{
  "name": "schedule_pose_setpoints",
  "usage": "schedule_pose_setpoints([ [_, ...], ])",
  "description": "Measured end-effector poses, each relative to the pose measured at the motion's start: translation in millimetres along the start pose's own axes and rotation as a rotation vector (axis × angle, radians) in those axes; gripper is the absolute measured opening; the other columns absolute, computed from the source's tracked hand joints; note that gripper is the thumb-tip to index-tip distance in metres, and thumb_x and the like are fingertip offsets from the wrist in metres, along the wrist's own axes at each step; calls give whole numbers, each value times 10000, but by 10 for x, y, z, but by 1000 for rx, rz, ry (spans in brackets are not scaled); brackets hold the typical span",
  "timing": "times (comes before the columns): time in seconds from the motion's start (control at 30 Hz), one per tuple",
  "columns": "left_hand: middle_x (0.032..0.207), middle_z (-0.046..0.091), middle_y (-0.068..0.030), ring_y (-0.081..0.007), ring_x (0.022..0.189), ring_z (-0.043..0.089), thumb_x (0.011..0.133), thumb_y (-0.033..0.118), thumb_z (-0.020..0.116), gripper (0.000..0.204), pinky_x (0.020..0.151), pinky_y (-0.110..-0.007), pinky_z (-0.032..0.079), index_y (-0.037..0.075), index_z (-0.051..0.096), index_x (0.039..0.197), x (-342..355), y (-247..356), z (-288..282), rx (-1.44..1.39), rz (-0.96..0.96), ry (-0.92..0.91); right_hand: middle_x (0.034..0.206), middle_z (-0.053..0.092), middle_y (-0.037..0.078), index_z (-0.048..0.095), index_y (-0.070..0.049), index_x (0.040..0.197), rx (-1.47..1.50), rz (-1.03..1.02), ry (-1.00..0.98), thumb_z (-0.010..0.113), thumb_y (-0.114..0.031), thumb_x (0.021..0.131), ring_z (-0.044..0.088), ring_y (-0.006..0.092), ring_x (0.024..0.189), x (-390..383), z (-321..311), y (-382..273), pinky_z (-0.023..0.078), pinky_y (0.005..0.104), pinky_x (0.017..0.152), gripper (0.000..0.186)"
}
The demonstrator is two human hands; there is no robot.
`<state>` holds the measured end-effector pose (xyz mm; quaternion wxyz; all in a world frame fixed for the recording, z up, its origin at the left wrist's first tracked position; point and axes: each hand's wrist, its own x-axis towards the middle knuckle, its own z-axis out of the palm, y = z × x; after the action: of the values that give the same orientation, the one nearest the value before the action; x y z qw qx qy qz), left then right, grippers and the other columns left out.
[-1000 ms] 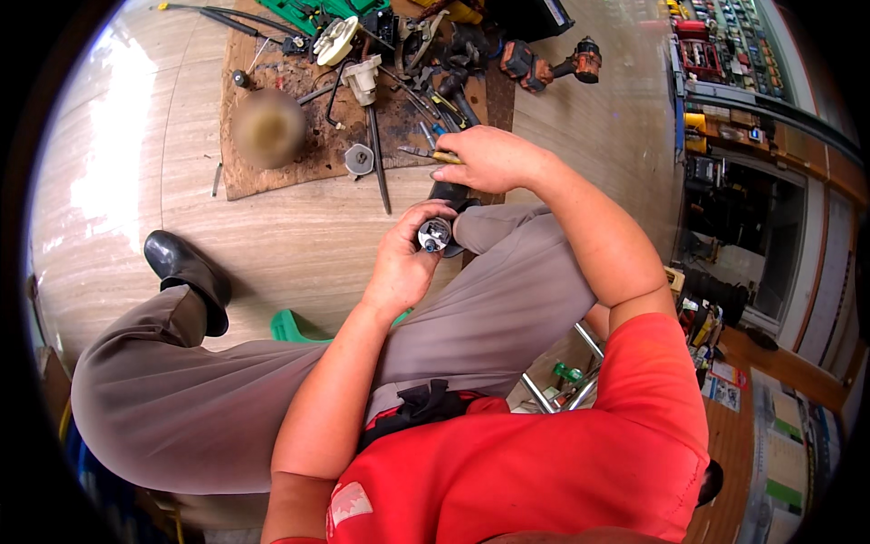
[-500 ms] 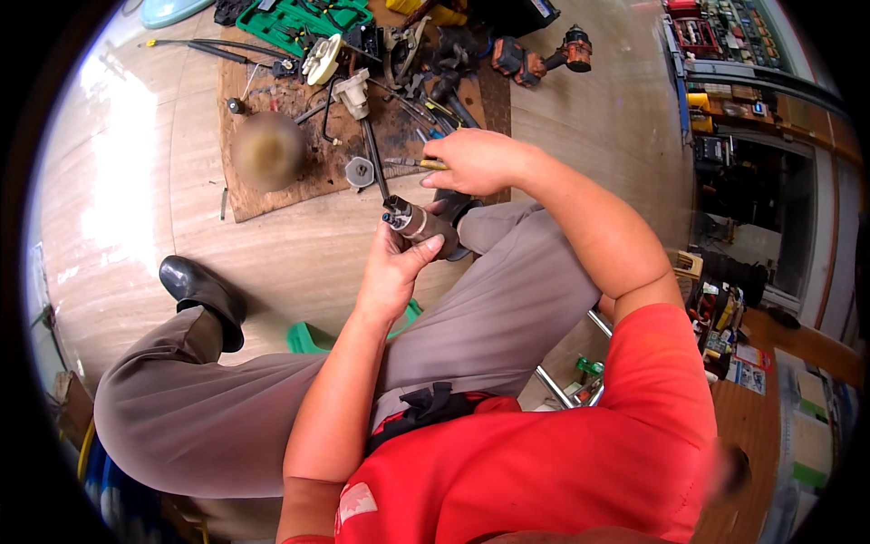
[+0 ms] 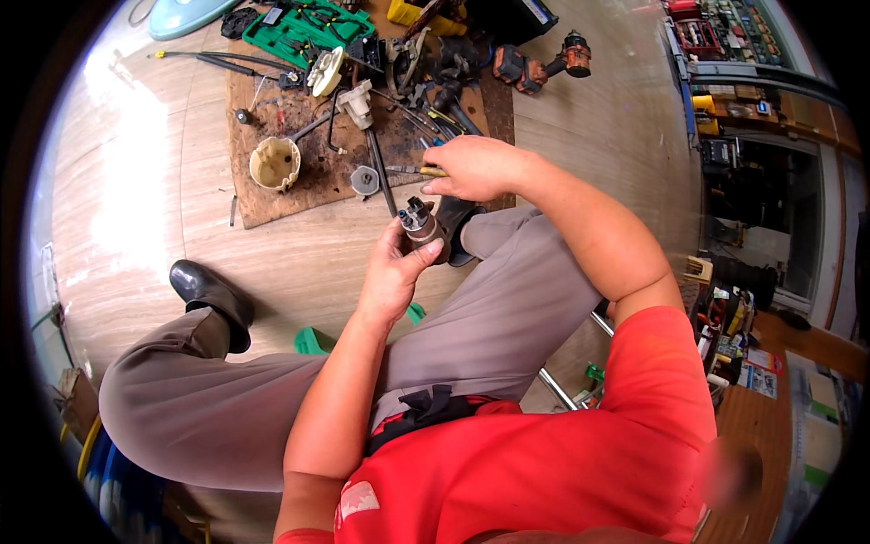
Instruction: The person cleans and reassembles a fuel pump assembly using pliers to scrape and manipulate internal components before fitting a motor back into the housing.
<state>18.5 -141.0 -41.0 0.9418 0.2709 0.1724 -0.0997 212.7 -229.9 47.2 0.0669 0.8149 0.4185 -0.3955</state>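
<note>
My left hand (image 3: 394, 272) is closed round a cylindrical metal part (image 3: 423, 234) that has a black top with small fittings, held upright over my lap. My right hand (image 3: 467, 170) is closed on pliers with yellow handles (image 3: 419, 170), their jaws pointing left. Just beyond my hands, a stained board (image 3: 267, 211) on the floor bears a cream plastic cup (image 3: 275, 170), a small grey cap (image 3: 364, 183), a white plastic fitting (image 3: 356, 107), hoses and assorted tools.
A cordless drill (image 3: 566, 56) lies right of the board. A green tool case (image 3: 276, 32) is at the back. My legs stretch either side, a green plastic object (image 3: 314, 341) beneath. Shelves with small parts (image 3: 725, 27) and a wooden counter (image 3: 761, 417) line the right.
My left hand has tilted the metal part, turning it from end-on to showing its side, then more upright. My right hand, with the pliers, has moved slightly down and back.
</note>
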Motion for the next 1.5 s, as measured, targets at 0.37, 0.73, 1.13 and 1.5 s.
schedule_pose_setpoints([
  [0.37,1213,618,-135,-207,1069,597,841,-32,690,484,953,-345,470,9,471,1272,-8,34,78,108,77,26,910,664,236,597,0,1023,-2,-6,-6,612,-413,931,623,433,926,-20,-3,-36,484,509,801,423],
  [0.73,1119,611,-32,-116,988,580,774,-110,695,496,890,-263,468,45,571,1228,-22,41,74,160,100,7,919,668,235,608,-10,1039,-10,-4,7,621,-405,923,627,433,926,-5,15,-56,487,512,800,412],
  [1.13,1348,556,-77,-168,1172,536,746,-127,691,526,996,-305,431,70,592,1224,-31,35,61,206,116,-19,905,667,239,608,-6,1033,-16,2,-5,618,-399,924,626,434,920,10,14,-55,485,510,792,408],
  [1.5,1396,518,-106,-194,1249,503,733,-145,660,527,1039,-320,402,64,600,1214,-24,10,58,206,136,-20,966,681,231,625,-6,1040,-16,44,-31,624,-393,918,635,419,968,7,-4,-88,496,498,840,405],
])
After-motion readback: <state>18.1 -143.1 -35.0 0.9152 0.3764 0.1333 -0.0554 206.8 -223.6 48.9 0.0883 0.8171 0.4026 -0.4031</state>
